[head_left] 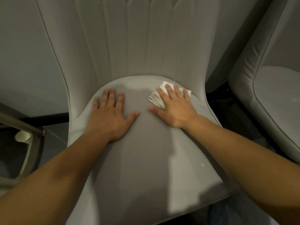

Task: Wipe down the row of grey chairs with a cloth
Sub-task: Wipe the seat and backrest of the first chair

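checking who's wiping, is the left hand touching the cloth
Apart. The head view shows the left hand flat on bare seat, grey fabric between it and the cloth.

Both hands lie flat on the grey chair (146, 151) seat: left hand (110, 114) bare, right hand (175, 109) pressing a folded white cloth (156, 99) near the seat's back edge.

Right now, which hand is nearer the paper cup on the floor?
Left. The left hand lies flat on the seat, on the paper cup's side; the right hand presses the cloth farther away.

Head view, steeply down, close
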`<state>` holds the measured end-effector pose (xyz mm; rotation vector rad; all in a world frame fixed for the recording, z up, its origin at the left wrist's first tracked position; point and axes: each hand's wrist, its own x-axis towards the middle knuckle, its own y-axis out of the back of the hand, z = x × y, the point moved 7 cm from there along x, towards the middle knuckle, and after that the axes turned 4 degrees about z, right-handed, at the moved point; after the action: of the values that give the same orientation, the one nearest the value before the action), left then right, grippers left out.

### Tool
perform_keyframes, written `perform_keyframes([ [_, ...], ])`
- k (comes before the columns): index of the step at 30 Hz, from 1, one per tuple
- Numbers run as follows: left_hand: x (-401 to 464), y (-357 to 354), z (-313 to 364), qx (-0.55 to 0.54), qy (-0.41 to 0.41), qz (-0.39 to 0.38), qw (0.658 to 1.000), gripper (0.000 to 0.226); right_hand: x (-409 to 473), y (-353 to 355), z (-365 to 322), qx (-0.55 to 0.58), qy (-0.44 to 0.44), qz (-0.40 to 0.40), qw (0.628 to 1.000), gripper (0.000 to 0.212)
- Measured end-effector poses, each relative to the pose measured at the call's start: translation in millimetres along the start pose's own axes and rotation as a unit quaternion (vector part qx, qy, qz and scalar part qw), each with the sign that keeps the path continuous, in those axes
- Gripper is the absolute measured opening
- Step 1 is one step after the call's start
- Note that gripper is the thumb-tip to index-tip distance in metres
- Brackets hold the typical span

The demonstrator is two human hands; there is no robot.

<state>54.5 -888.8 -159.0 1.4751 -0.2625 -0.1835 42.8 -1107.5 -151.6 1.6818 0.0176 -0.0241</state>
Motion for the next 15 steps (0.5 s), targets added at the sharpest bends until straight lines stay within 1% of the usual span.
perform_keyframes([
  [4, -1, -1, 0, 0.007, 0.005, 0.02, 1.0, 0.097, 64, 1, -24, -0.011, 0.055, 0.016, 0.998, 0.092],
  [6, 0, -1, 1, 0.007, 0.005, 0.022, 1.0, 0.096, 72, 2, -27, -0.02, 0.069, 0.036, 0.997, 0.09],
  [8, -1, -1, 1, 0.008, 0.004, 0.025, 1.0, 0.095, 71, 4, -23, -0.033, 0.065, 0.052, 0.996, 0.09],
  [11, -2, -1, 0, 0.008, 0.004, 0.03, 0.999, 0.095, 64, 8, -16, -0.066, 0.018, 0.059, 0.996, 0.097],
  [15, -2, -2, -2, 0.009, -0.001, 0.029, 1.0, 0.097, 36, 19, 7, -0.11, -0.082, 0.053, 0.989, 0.106],
])
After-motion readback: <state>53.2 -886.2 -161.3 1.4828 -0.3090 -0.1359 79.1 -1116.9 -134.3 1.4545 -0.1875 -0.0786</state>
